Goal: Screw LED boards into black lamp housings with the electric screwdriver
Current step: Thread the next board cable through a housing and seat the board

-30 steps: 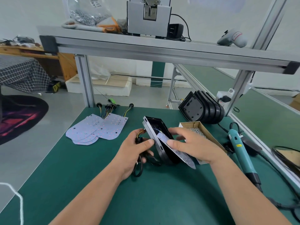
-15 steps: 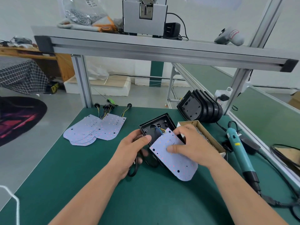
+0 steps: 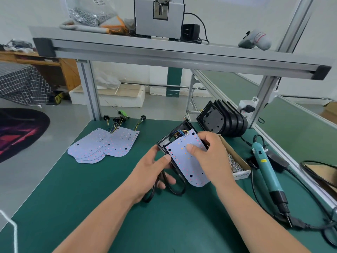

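Step in hand, as judged: seating the LED board (image 3: 187,168) in the black lamp housing (image 3: 168,137), before any screw is driven.

The housing was gripped at its left edge by the left hand (image 3: 151,172), with the fingers curled beneath it and round a loop of black cable (image 3: 176,191) and the thumb laid on the rim. The board was pinched by the right hand (image 3: 209,154), thumb pressed on its face and the fingers wrapped over its right edge. The board was seen lying askew over the housing's open side, with its rounded end overhanging toward the wrist. Coloured wires (image 3: 179,133) were bunched just beyond the right fingertips.

To be done well: the wires should be tucked under before the board is pressed flat, so that none is pinched. The screw holes should be aligned and the housing laid on the table (image 3: 91,207).

The box of screws (image 3: 237,164) was noted just right of the right fingers. The electric screwdriver (image 3: 267,172) lay further right, untouched.
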Motion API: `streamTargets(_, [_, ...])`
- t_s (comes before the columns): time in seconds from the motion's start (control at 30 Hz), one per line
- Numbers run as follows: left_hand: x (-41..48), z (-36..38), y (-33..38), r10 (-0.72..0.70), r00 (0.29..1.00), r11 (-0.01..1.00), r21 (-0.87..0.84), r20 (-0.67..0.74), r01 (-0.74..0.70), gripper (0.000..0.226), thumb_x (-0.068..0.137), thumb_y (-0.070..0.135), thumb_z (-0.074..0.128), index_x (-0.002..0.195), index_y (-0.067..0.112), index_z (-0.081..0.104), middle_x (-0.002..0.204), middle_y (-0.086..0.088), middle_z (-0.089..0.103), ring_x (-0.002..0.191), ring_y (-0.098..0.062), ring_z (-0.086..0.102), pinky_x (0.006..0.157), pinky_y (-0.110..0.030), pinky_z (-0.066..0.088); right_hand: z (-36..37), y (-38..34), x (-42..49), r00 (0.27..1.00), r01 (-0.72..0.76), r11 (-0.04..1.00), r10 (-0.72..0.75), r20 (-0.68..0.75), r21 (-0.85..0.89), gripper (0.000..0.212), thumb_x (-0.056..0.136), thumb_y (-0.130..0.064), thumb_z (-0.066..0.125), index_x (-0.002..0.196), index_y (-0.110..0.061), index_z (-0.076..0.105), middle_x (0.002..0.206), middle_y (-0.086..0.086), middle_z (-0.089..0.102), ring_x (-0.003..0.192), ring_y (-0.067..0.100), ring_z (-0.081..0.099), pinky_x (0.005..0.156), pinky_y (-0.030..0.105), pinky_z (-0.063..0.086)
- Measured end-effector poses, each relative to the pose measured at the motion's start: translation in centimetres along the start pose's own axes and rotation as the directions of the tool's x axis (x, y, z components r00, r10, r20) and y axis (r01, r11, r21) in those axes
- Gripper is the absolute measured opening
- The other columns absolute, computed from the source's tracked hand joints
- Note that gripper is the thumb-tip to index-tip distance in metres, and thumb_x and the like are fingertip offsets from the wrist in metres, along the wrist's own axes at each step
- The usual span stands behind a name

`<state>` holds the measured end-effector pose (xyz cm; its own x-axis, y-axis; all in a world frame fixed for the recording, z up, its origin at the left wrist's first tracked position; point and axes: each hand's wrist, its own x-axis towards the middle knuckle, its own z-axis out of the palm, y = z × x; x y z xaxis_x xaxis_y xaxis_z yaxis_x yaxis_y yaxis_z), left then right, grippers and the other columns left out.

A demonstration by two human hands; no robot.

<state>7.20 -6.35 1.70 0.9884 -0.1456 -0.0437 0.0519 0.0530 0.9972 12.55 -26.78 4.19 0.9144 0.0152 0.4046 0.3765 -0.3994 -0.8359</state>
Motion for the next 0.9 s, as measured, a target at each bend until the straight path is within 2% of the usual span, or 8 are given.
streamTargets(0.07, [0.1, 0.1, 0.1, 0.009, 1.0, 1.0, 0.016, -0.003, -0.009, 0.032, 0.096, 0.051, 0.06, 0.128, 0.056, 0.058, 0.112, -0.005, 0.08, 0.074, -0.031, 0.076, 0.051, -0.028, 0.052, 0.6, -0.3, -0.2, 0.998, 0.049, 0.999, -0.05, -0.027, -0.017, 0.025, 0.082, -0.031, 0.078, 0.102, -0.039, 0.065, 0.119, -0.012, 0.06, 0.114, 0.001, 0.056, 0.092, 0.024, 0.045])
streamTargets(0.17, [0.2, 0.2, 0.0, 0.026, 1.0, 0.999, 0.023, -0.015, -0.026, 0.033, 0.095, 0.05, 0.059, 0.128, 0.053, 0.058, 0.108, -0.007, 0.08, 0.067, -0.03, 0.072, 0.052, -0.03, 0.052, 1.2, -0.6, -0.3, 0.996, 0.055, 0.998, -0.056, -0.063, -0.019, 0.028, 0.082, -0.036, 0.075, 0.107, -0.04, 0.063, 0.12, -0.016, 0.057, 0.112, -0.004, 0.055, 0.088, 0.014, 0.042])
streamTargets(0.43, [0.3, 0.2, -0.2, 0.032, 0.998, 0.999, 0.036, -0.046, -0.03, 0.028, 0.097, 0.039, 0.052, 0.12, 0.051, 0.063, 0.098, -0.01, 0.074, 0.061, -0.028, 0.067, 0.051, -0.032, 0.051, 1.0, -1.0, 0.0, 0.994, 0.109, 0.982, -0.112, -0.006, -0.154, 0.04, 0.084, -0.047, 0.072, 0.122, -0.044, 0.058, 0.124, -0.023, 0.053, 0.11, -0.007, 0.054, 0.085, 0.032, 0.047])
streamTargets(0.53, [0.4, 0.3, -0.4, 0.039, 0.998, 0.998, 0.051, -0.044, -0.037, 0.027, 0.099, 0.036, 0.051, 0.121, 0.049, 0.062, 0.096, -0.008, 0.075, 0.061, -0.027, 0.067, 0.05, -0.031, 0.05, 0.8, -1.0, 0.0, 0.996, 0.088, 0.977, -0.082, 0.041, -0.195, 0.045, 0.083, -0.052, 0.071, 0.124, -0.046, 0.053, 0.124, -0.021, 0.054, 0.107, -0.005, 0.054, 0.085, 0.038, 0.048])
streamTargets(0.6, [0.4, 0.3, -0.6, 0.034, 0.998, 0.997, 0.064, -0.053, -0.031, 0.026, 0.101, 0.034, 0.052, 0.123, 0.045, 0.061, 0.09, -0.005, 0.075, 0.061, -0.027, 0.067, 0.05, -0.031, 0.05, 0.7, -0.5, 0.0, 0.995, 0.044, 0.979, -0.024, 0.098, -0.201, 0.058, 0.083, -0.049, 0.076, 0.133, -0.042, 0.049, 0.132, -0.018, 0.055, 0.115, 0.002, 0.055, 0.094, 0.041, 0.048])
streamTargets(0.7, [0.4, 0.4, -0.7, 0.019, 0.998, 0.998, 0.066, -0.068, -0.014, 0.027, 0.103, 0.028, 0.048, 0.122, 0.042, 0.062, 0.087, -0.008, 0.076, 0.063, -0.027, 0.067, 0.051, -0.031, 0.05, -0.1, 0.0, 0.4, 0.977, -0.071, 0.984, 0.101, 0.187, -0.163, 0.081, 0.083, -0.04, 0.088, 0.149, -0.03, 0.043, 0.139, -0.017, 0.056, 0.123, 0.005, 0.054, 0.104, 0.034, 0.043])
streamTargets(0.83, [0.2, 0.5, -0.6, 0.008, 0.998, 0.999, 0.036, -0.07, -0.006, 0.025, 0.097, 0.043, 0.056, 0.122, 0.046, 0.059, 0.086, -0.008, 0.077, 0.063, -0.026, 0.067, 0.051, -0.032, 0.05, -0.5, -0.3, 0.8, 0.966, -0.051, 0.995, 0.072, 0.247, -0.09, 0.057, 0.081, -0.034, 0.09, 0.127, -0.036, 0.057, 0.114, -0.026, 0.068, 0.105, -0.006, 0.064, 0.093, 0.032, 0.053])
streamTargets(0.9, [0.2, 0.5, -0.6, 0.03, 0.994, 0.999, 0.046, -0.104, -0.025, 0.027, 0.093, 0.058, 0.063, 0.118, 0.051, 0.057, 0.085, -0.004, 0.077, 0.061, -0.023, 0.065, 0.051, -0.032, 0.051, -0.6, -0.6, 0.6, 0.964, -0.056, 0.997, 0.068, 0.255, -0.053, 0.059, 0.074, -0.044, 0.091, 0.121, -0.038, 0.056, 0.108, -0.026, 0.07, 0.102, -0.006, 0.066, 0.086, 0.029, 0.053])
